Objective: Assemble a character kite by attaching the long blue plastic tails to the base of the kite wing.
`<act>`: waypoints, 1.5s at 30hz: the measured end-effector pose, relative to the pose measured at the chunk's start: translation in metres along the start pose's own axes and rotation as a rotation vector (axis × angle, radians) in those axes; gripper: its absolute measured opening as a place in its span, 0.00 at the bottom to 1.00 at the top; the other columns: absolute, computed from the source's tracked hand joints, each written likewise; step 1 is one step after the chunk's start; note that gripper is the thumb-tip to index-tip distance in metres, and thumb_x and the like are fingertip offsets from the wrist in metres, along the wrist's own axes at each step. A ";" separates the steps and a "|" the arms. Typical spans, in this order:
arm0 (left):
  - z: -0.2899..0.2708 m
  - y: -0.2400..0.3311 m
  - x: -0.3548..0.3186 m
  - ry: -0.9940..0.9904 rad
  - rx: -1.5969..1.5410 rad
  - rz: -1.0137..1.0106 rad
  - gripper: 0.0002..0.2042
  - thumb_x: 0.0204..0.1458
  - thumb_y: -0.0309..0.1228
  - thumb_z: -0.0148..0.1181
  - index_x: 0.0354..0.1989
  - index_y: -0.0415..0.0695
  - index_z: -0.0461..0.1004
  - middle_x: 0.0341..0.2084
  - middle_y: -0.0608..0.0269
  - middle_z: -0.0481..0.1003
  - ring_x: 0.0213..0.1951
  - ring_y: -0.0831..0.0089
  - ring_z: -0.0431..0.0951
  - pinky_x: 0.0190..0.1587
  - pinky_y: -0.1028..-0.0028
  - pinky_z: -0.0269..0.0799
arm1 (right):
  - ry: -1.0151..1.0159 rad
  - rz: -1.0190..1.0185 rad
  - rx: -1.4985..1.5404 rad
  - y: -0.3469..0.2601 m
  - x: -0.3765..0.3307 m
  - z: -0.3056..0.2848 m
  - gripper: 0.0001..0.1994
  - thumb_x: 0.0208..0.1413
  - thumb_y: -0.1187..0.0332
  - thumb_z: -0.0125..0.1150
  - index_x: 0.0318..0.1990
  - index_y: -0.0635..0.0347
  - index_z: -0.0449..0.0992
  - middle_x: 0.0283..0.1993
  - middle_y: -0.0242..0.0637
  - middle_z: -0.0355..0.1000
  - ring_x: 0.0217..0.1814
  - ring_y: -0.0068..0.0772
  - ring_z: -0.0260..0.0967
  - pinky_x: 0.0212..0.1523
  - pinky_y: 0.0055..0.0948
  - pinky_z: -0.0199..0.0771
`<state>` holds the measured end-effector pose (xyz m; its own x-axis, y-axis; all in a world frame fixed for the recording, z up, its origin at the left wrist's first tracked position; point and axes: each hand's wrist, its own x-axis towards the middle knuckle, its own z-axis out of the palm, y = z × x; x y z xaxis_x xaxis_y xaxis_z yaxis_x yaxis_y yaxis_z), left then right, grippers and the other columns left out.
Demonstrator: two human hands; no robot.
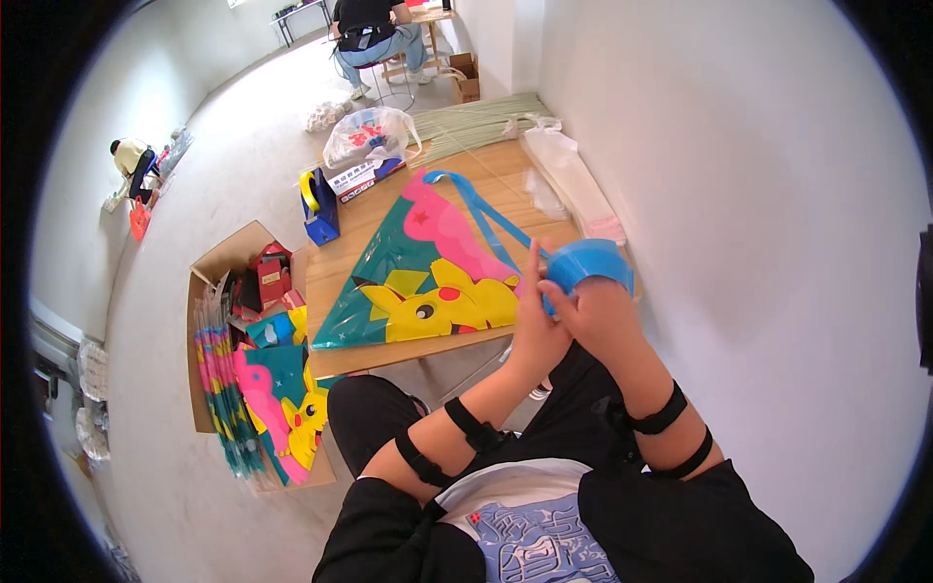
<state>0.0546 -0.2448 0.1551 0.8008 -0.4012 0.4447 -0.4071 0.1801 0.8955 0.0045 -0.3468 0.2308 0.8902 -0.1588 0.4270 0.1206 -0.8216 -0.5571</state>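
A folded kite (428,277), triangular, in green, pink and yellow with a cartoon face, lies in clear film on the wooden table. Shiny blue ribbon (483,216) runs from the kite's far tip toward my hands, and a wide coil of it stands over my right hand (601,313). That hand's fingers are closed round the ribbon, partly hidden by the coil. Close against it, over the table's near right corner, my left hand (540,325) holds the ribbon where the strand meets the coil. The fingertips of both hands are partly covered.
A blue tape dispenser (319,206), a white box (364,182) and a plastic bag (364,136) stand at the table's far left. Thin sticks (476,121) lie behind. A carton (202,282) with more kites stands left. The wall is close on the right. Two people are farther off.
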 end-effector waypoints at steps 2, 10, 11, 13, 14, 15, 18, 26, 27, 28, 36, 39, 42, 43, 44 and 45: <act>0.001 -0.004 -0.005 0.074 -0.217 -0.160 0.38 0.59 0.23 0.60 0.76 0.43 0.46 0.51 0.57 0.71 0.53 0.69 0.74 0.54 0.69 0.73 | -0.279 0.134 0.058 -0.003 -0.006 -0.004 0.27 0.66 0.52 0.57 0.68 0.52 0.70 0.49 0.46 0.78 0.49 0.54 0.75 0.50 0.47 0.74; -0.011 -0.007 0.009 0.263 -0.474 -0.484 0.12 0.63 0.23 0.54 0.54 0.44 0.69 0.33 0.66 0.73 0.35 0.80 0.72 0.39 0.79 0.70 | -0.555 0.137 0.326 0.030 -0.031 -0.003 0.32 0.67 0.48 0.54 0.69 0.65 0.64 0.69 0.63 0.60 0.71 0.63 0.59 0.69 0.46 0.62; -0.019 -0.005 0.012 0.288 -0.534 -0.534 0.08 0.64 0.25 0.53 0.50 0.44 0.71 0.32 0.67 0.74 0.33 0.81 0.72 0.38 0.80 0.69 | -0.491 0.110 0.319 0.035 -0.037 0.003 0.32 0.67 0.50 0.55 0.68 0.67 0.64 0.72 0.64 0.57 0.73 0.63 0.57 0.71 0.45 0.60; -0.032 0.000 0.021 0.291 -0.405 -0.479 0.10 0.66 0.33 0.49 0.48 0.43 0.74 0.36 0.64 0.78 0.40 0.73 0.78 0.46 0.76 0.72 | -0.467 0.059 0.264 0.045 -0.051 0.014 0.31 0.66 0.51 0.57 0.68 0.67 0.64 0.72 0.63 0.57 0.73 0.63 0.57 0.70 0.45 0.61; -0.038 0.001 0.026 0.396 -0.603 -0.456 0.12 0.66 0.36 0.48 0.47 0.43 0.74 0.34 0.63 0.77 0.37 0.71 0.77 0.43 0.73 0.72 | -0.471 0.063 0.181 0.052 -0.057 0.016 0.31 0.66 0.53 0.58 0.67 0.67 0.65 0.72 0.63 0.57 0.72 0.62 0.58 0.70 0.45 0.61; -0.046 0.003 0.030 0.482 -0.801 -0.416 0.14 0.66 0.40 0.47 0.45 0.42 0.74 0.32 0.63 0.76 0.35 0.69 0.76 0.41 0.69 0.73 | -0.446 0.008 0.210 0.059 -0.064 0.015 0.31 0.66 0.53 0.58 0.67 0.67 0.65 0.72 0.63 0.57 0.72 0.62 0.58 0.70 0.45 0.61; -0.087 -0.001 0.034 0.492 -1.133 -0.420 0.21 0.65 0.49 0.45 0.46 0.42 0.74 0.33 0.60 0.77 0.40 0.62 0.77 0.46 0.61 0.73 | -0.698 0.080 0.154 0.082 -0.079 0.014 0.30 0.66 0.53 0.59 0.67 0.67 0.67 0.73 0.58 0.60 0.73 0.55 0.61 0.72 0.41 0.61; -0.203 -0.083 -0.013 0.815 -1.360 -0.382 0.21 0.62 0.49 0.47 0.46 0.42 0.72 0.41 0.59 0.77 0.45 0.61 0.77 0.54 0.56 0.73 | -0.686 0.291 0.012 0.112 -0.095 0.028 0.19 0.62 0.60 0.62 0.54 0.64 0.79 0.54 0.54 0.77 0.58 0.54 0.74 0.59 0.44 0.74; -0.216 -0.094 -0.021 1.032 -1.331 -0.465 0.20 0.63 0.47 0.47 0.46 0.42 0.72 0.41 0.59 0.77 0.45 0.61 0.77 0.53 0.56 0.73 | -0.677 0.263 0.035 0.110 -0.095 0.027 0.19 0.62 0.60 0.62 0.54 0.64 0.79 0.54 0.54 0.77 0.58 0.54 0.74 0.59 0.44 0.74; -0.228 -0.103 -0.028 1.106 -1.320 -0.502 0.18 0.64 0.46 0.47 0.47 0.42 0.72 0.41 0.59 0.77 0.45 0.62 0.77 0.53 0.56 0.73 | -0.642 0.306 0.123 0.106 -0.095 0.025 0.18 0.61 0.61 0.62 0.53 0.64 0.80 0.52 0.53 0.78 0.57 0.55 0.75 0.57 0.43 0.74; -0.269 -0.118 -0.063 0.823 0.223 -0.330 0.28 0.54 0.15 0.57 0.65 0.40 0.61 0.40 0.58 0.76 0.36 0.74 0.77 0.39 0.77 0.74 | -0.292 0.129 0.169 0.096 -0.070 0.065 0.19 0.61 0.69 0.58 0.58 0.65 0.75 0.59 0.52 0.75 0.60 0.53 0.73 0.60 0.41 0.73; -0.272 -0.108 -0.062 0.644 0.474 -0.319 0.29 0.53 0.18 0.61 0.65 0.41 0.64 0.35 0.60 0.76 0.34 0.75 0.76 0.36 0.76 0.73 | -0.263 -0.230 -0.016 0.100 -0.057 0.101 0.26 0.60 0.70 0.58 0.65 0.65 0.68 0.69 0.50 0.67 0.70 0.49 0.65 0.69 0.42 0.65; -0.273 -0.101 -0.059 0.573 0.605 -0.354 0.25 0.54 0.21 0.65 0.62 0.42 0.68 0.33 0.63 0.76 0.32 0.76 0.75 0.36 0.77 0.71 | -0.380 -0.275 -0.333 0.098 -0.056 0.126 0.32 0.58 0.67 0.60 0.71 0.64 0.61 0.76 0.46 0.58 0.79 0.46 0.53 0.76 0.46 0.53; -0.273 -0.099 -0.057 0.555 0.619 -0.387 0.23 0.55 0.23 0.67 0.60 0.42 0.70 0.32 0.64 0.77 0.32 0.76 0.74 0.35 0.77 0.71 | -0.447 -0.240 -0.372 0.098 -0.056 0.132 0.34 0.58 0.66 0.61 0.72 0.64 0.60 0.77 0.45 0.55 0.80 0.45 0.50 0.77 0.47 0.49; -0.275 -0.097 -0.055 0.564 0.640 -0.383 0.23 0.55 0.23 0.67 0.60 0.42 0.70 0.32 0.64 0.77 0.32 0.76 0.74 0.35 0.77 0.71 | -0.521 -0.198 -0.414 0.098 -0.057 0.136 0.36 0.58 0.64 0.62 0.73 0.64 0.58 0.79 0.45 0.53 0.82 0.44 0.46 0.78 0.49 0.45; -0.277 -0.096 -0.053 0.593 0.509 -0.443 0.21 0.58 0.29 0.67 0.60 0.43 0.71 0.35 0.63 0.76 0.34 0.76 0.76 0.35 0.76 0.71 | -0.517 -0.210 -0.409 0.099 -0.058 0.140 0.36 0.58 0.64 0.62 0.73 0.64 0.58 0.79 0.45 0.53 0.82 0.44 0.46 0.78 0.49 0.45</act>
<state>0.1730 0.0080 0.0512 0.9687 0.2154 0.1230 -0.0391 -0.3572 0.9332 0.0265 -0.3421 0.0515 0.9734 0.2244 0.0456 0.2287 -0.9629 -0.1433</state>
